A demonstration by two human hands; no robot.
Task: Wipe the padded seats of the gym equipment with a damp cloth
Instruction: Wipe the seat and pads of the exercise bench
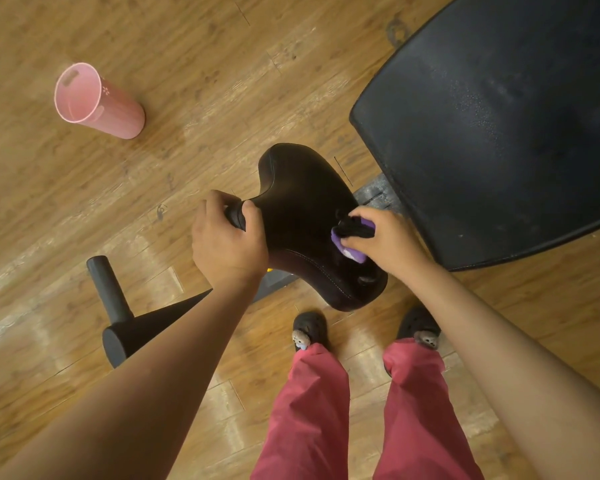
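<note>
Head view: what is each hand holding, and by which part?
Left hand grips the black saddle seat by its narrow nose. Right hand holds the bunched purple cloth from above, pressing it onto the seat's wide end.

1. Big black pad (pixel 499 133) is running off the top and right edges; its full outline isn't showing.
2. Left hand (pixel 227 237) is wrapping the seat (pixel 302 202) nose, hiding its tip.
3. Right hand (pixel 385 240) is covering most of the cloth (pixel 352 252); only purple and black scraps are showing.
4. Left forearm is crossing the black frame bar (pixel 118 327), hiding its far end.
5. Seat is blocking whatever is holding it up.
6. Pink cup (pixel 99 102) markings are coming out too small to read.
</note>
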